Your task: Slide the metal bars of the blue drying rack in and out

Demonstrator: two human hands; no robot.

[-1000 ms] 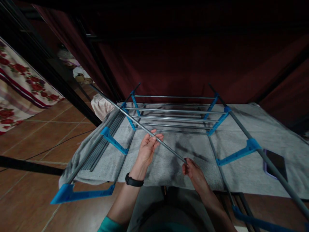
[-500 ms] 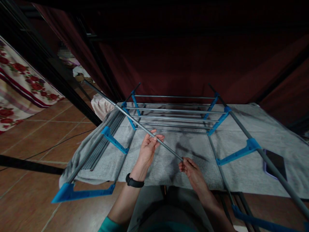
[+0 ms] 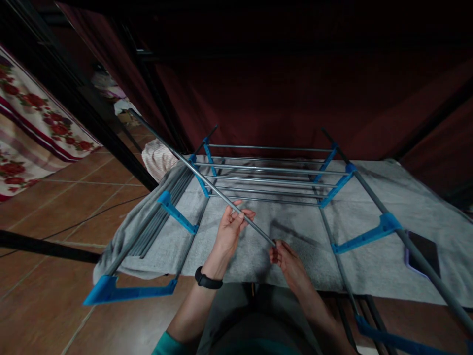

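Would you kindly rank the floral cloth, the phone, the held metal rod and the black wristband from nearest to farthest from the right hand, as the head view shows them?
1. Metal rod: its near end is in the right hand.
2. Black wristband: leftward, below the left hand.
3. Phone: off to the right.
4. Floral cloth: far left.

Phone (image 3: 427, 246) on gray blanket (image 3: 384, 273), maroon curtain (image 3: 258, 108), floral fabric (image 3: 48, 116)

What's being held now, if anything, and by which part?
A metal rod: the right hand grips its near end; the left hand holds it between thumb and fingers, farther along.
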